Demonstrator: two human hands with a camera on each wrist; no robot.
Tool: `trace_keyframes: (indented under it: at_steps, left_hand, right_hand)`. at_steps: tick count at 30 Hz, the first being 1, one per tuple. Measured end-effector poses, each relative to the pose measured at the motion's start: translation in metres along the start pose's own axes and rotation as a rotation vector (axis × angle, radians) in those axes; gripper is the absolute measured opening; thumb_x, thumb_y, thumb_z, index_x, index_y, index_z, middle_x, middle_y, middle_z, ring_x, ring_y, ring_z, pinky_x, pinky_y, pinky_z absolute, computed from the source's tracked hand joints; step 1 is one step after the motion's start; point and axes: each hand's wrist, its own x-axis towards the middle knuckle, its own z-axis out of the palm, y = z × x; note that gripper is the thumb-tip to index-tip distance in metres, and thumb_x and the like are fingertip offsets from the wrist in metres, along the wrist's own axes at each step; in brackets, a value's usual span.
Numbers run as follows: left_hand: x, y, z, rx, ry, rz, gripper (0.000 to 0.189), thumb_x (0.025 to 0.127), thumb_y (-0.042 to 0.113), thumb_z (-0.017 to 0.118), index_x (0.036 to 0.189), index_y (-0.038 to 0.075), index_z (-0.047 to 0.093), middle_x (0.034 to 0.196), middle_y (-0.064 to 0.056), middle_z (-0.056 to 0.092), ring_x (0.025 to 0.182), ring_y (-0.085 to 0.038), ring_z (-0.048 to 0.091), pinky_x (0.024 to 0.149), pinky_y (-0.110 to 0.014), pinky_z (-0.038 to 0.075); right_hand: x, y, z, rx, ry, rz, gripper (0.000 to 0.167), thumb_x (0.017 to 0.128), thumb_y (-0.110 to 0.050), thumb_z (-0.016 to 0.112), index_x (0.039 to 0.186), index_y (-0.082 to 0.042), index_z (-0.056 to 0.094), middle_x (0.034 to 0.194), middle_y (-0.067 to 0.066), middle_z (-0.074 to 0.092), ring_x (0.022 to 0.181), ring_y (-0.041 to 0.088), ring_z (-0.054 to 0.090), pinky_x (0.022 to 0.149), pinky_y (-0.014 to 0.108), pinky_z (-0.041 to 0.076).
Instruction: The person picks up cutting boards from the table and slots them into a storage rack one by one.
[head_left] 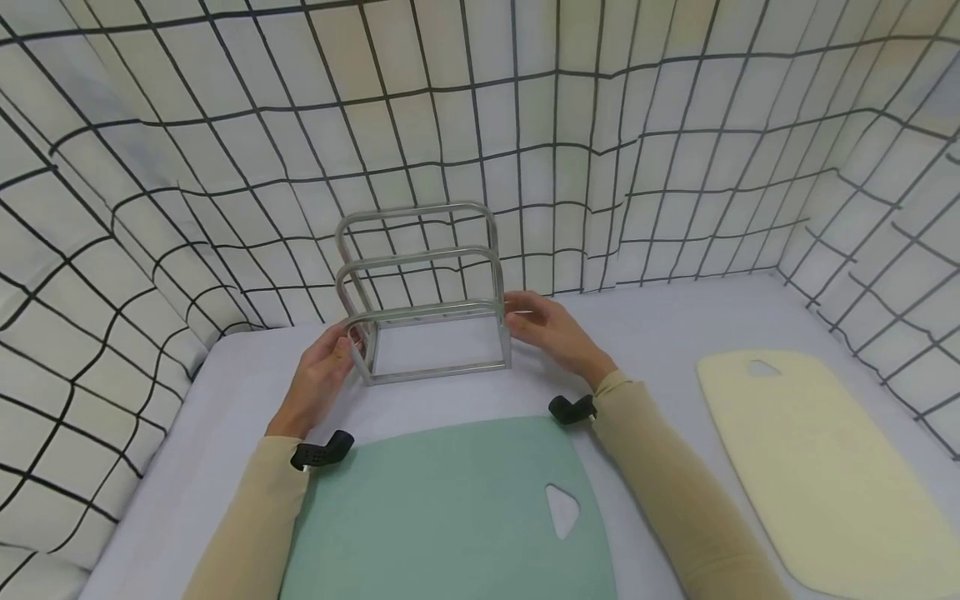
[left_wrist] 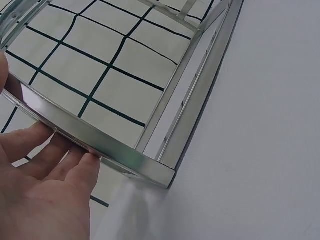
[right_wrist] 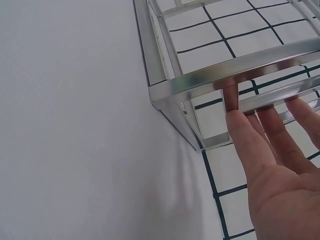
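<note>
A silver metal rack [head_left: 427, 312] with three upright loops stands on the white table near the grid wall. My left hand [head_left: 321, 371] grips its left side, the thumb in front and the fingers against the outer bar, as the left wrist view shows. On the opposite side my right hand [head_left: 555, 333] holds the rack's upright, with fingertips touching the bars in the right wrist view; the right thumb is outside that view. A green cutting board [head_left: 450, 508] lies flat in front of the rack, partly beneath my left forearm.
At the right, a pale yellow cutting board [head_left: 817, 467] lies flat on the white table [head_left: 660, 325]. Black wire grid panels [head_left: 555, 150] backed with pale cloth enclose the table at the back and both sides.
</note>
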Motion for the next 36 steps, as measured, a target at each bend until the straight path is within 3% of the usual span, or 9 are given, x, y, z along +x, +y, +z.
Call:
trace_keyframes:
  at_steps: [21,36]
  left_hand:
    - [0.003,0.0,0.005,-0.009,-0.014,-0.008,0.067,0.113,0.034,0.037,0.162,-0.005,0.016,0.17,-0.027,0.013,0.162,-0.045,0.006,0.129,-0.064,0.002]
    - [0.007,0.001,0.011,0.053,-0.02,-0.015,0.067,0.112,0.037,0.038,0.163,-0.002,0.017,0.172,-0.023,0.013,0.163,-0.042,0.007,0.129,-0.064,0.006]
  right_hand:
    - [-0.002,0.002,-0.007,0.005,0.003,0.002,0.053,0.102,-0.041,0.063,0.15,-0.023,0.05,0.149,0.006,0.058,0.142,0.03,0.055,0.118,0.053,0.045]
    - [-0.001,0.01,-0.014,-0.001,0.023,0.017,0.049,0.104,-0.037,0.062,0.15,-0.026,0.051,0.148,0.005,0.059,0.141,0.029,0.055,0.116,0.052,0.048]
